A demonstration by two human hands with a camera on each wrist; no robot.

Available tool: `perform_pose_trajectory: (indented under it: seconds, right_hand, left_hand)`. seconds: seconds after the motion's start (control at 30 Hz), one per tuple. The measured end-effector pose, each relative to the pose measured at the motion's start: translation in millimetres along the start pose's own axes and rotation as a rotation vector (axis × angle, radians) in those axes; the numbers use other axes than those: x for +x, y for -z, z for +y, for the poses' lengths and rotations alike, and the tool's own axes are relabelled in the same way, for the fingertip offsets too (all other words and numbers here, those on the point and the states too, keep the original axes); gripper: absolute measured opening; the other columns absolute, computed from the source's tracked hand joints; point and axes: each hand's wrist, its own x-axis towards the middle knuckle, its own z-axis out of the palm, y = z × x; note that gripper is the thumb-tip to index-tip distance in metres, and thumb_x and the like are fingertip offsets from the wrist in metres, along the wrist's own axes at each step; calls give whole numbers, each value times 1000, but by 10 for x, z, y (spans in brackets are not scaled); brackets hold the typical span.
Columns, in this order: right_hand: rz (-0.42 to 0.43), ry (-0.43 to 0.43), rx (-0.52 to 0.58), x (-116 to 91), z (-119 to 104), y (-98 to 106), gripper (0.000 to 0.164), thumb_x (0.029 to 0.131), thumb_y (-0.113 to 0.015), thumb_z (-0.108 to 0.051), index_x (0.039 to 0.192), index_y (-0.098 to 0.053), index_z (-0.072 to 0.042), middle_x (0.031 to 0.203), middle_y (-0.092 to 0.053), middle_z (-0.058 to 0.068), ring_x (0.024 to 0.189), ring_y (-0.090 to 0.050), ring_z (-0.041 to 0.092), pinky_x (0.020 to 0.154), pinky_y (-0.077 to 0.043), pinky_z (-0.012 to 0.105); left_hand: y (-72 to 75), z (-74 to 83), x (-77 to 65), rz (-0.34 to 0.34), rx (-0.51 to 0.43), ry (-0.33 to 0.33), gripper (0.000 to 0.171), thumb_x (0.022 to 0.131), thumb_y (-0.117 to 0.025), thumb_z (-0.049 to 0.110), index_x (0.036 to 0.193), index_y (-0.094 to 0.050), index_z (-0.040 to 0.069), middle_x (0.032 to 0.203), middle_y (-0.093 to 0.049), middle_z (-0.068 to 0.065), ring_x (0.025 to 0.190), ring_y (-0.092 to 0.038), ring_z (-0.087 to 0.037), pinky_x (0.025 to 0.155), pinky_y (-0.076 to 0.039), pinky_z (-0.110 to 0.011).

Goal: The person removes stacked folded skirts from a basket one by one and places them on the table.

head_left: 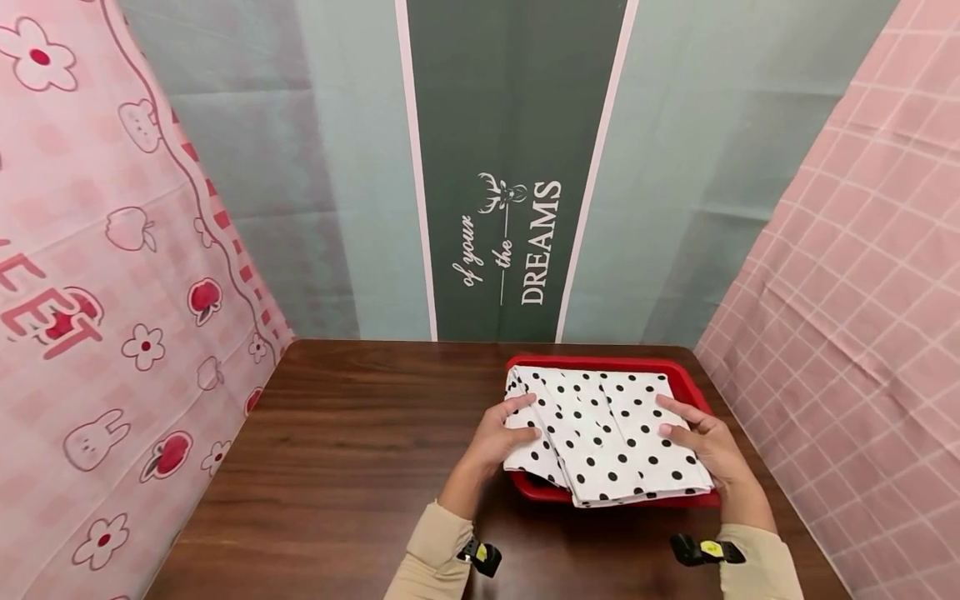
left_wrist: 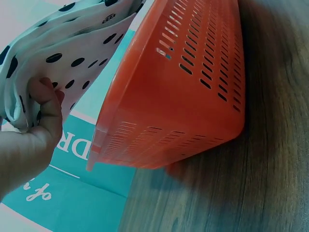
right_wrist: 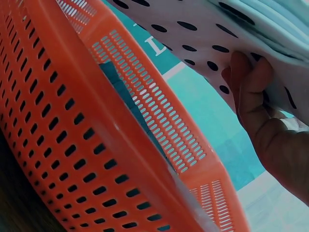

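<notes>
A folded white cloth with black polka dots (head_left: 600, 433) is held in both hands above a red plastic basket (head_left: 693, 387). My left hand (head_left: 491, 437) grips the cloth's left edge, thumb on top. At the right edge my right hand (head_left: 712, 446) holds it the same way, with its other fingers curled beneath. Several layers of the fold show in the left wrist view, where the polka-dot cloth (left_wrist: 72, 63) hangs above the basket's rim (left_wrist: 120, 77). In the right wrist view, a gap separates the cloth from the basket. The cloth hides most of the basket's inside.
Something dark (right_wrist: 118, 87) shows inside the basket in the right wrist view. The basket stands on the right part of a brown wooden table (head_left: 360, 467). Pink printed curtains (head_left: 150, 300) hang left and right, and a green-grey printed sheet (head_left: 517, 125) hangs behind.
</notes>
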Motion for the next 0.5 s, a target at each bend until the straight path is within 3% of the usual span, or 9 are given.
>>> perform_pose_trajectory:
  seconds: [0.17, 0.3, 0.5]
  right_hand:
    - [-18, 10, 30, -2, 4, -23, 44, 88, -62, -1, 127, -60, -21, 97, -68, 0, 75, -67, 24, 64, -53, 39]
    - [-53, 43, 41, 17, -14, -12, 44, 89, -59, 1, 129, -58, -18, 97, -68, 1, 75, -67, 24, 64, -53, 39]
    - [18, 33, 55, 5, 9, -143, 43, 87, -63, -1, 126, -61, -18, 98, -67, -2, 75, -66, 19, 64, -54, 34]
  left_hand:
    - [22, 0, -19, 23, 66, -31, 51, 74, -68, -9, 123, -58, -3, 128, -53, -11, 121, -37, -20, 85, -42, -24]
    - [17, -48, 15, 47, 78, -40, 50, 74, -71, -6, 122, -60, 0, 128, -54, -7, 123, -36, -18, 89, -40, -27]
    - [50, -48, -23, 71, 93, -23, 49, 76, -73, -2, 123, -60, 3, 130, -50, -9, 121, -38, -20, 85, -43, -25]
